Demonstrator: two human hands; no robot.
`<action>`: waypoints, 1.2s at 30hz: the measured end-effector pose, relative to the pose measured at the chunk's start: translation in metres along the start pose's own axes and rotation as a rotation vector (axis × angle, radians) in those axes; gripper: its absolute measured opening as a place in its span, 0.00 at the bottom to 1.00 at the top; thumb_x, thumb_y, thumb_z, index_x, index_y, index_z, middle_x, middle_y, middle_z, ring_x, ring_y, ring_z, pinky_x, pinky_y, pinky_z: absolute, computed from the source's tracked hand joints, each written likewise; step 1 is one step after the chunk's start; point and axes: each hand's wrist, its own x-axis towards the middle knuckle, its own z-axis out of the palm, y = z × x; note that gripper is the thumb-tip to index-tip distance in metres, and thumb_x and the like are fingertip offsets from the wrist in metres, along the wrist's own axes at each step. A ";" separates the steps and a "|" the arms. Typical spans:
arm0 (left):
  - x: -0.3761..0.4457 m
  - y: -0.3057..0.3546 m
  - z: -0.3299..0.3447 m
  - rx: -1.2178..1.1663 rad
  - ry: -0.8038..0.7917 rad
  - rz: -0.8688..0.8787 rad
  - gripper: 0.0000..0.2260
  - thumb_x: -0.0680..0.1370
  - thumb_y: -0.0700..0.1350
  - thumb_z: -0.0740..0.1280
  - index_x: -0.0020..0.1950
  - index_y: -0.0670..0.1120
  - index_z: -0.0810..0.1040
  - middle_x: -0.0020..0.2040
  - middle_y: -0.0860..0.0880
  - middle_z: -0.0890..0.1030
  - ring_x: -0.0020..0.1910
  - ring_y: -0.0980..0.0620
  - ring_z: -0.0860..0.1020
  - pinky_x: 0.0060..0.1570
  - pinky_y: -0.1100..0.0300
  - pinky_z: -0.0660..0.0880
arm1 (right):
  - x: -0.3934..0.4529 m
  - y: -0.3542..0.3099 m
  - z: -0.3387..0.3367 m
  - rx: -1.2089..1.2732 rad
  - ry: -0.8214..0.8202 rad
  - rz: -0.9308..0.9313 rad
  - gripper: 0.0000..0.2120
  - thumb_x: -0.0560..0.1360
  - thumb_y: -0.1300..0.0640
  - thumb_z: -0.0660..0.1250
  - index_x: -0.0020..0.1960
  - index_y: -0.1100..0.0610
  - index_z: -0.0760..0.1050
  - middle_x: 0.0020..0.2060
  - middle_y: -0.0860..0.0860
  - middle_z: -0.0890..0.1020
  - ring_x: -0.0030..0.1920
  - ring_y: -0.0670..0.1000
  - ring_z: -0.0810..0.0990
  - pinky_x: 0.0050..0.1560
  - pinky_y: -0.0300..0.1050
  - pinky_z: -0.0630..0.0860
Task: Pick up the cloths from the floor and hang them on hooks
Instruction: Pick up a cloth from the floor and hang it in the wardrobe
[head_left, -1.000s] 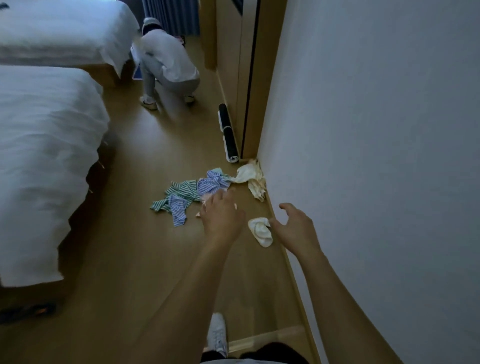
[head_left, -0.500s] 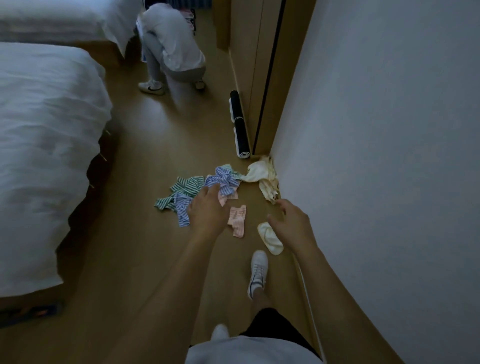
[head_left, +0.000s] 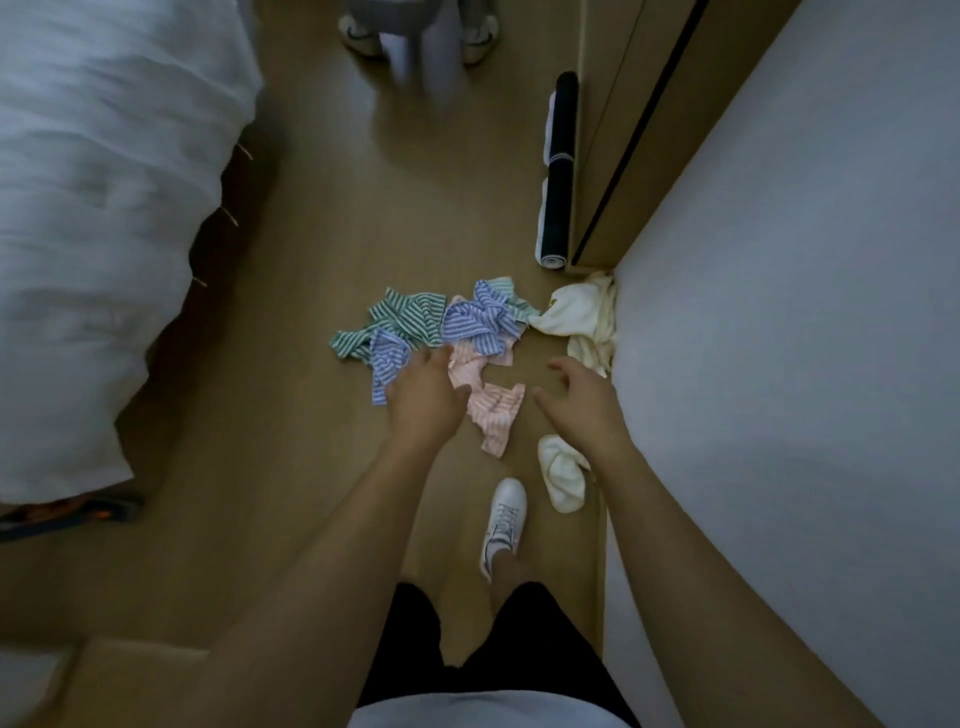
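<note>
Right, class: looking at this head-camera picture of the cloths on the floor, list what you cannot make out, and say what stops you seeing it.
- Hooks: none in the head view; where they are cannot be told.
- Pink striped cloth: its left part is hidden under the left hand.
- Second person: cut off by the top edge; only the shoes and lower legs show, blurred.
- Small white cloth: its right edge is behind the right forearm.
- Right hand: whether its fingers touch anything is unclear.

White rumpled bed duvet (head_left: 98, 218) at left, tan wooden floor (head_left: 322, 218), pale painted wall (head_left: 810, 322) at right, tan wooden wardrobe panel (head_left: 623, 130), two black-and-white rolled mats (head_left: 558, 171) lying beside it, another person's white sneakers (head_left: 358, 36) at top.
</note>
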 end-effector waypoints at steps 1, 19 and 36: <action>0.013 0.001 0.011 0.003 -0.022 -0.003 0.26 0.77 0.51 0.68 0.73 0.47 0.67 0.70 0.42 0.71 0.68 0.41 0.70 0.64 0.45 0.69 | 0.018 0.004 0.002 -0.008 -0.030 0.002 0.22 0.75 0.52 0.68 0.68 0.54 0.71 0.62 0.55 0.78 0.61 0.54 0.76 0.57 0.44 0.71; 0.234 -0.125 0.359 -0.010 -0.339 -0.036 0.25 0.76 0.50 0.70 0.70 0.44 0.70 0.63 0.40 0.76 0.60 0.38 0.75 0.57 0.45 0.73 | 0.309 0.209 0.238 -0.349 -0.408 0.018 0.24 0.74 0.54 0.67 0.69 0.50 0.71 0.64 0.54 0.77 0.62 0.55 0.76 0.54 0.43 0.71; 0.337 -0.196 0.563 -0.359 -0.240 -0.382 0.16 0.72 0.45 0.70 0.56 0.43 0.72 0.51 0.43 0.79 0.49 0.43 0.78 0.47 0.49 0.77 | 0.456 0.323 0.411 -0.233 -0.414 -0.052 0.32 0.76 0.67 0.59 0.78 0.58 0.54 0.77 0.55 0.58 0.76 0.53 0.58 0.72 0.42 0.59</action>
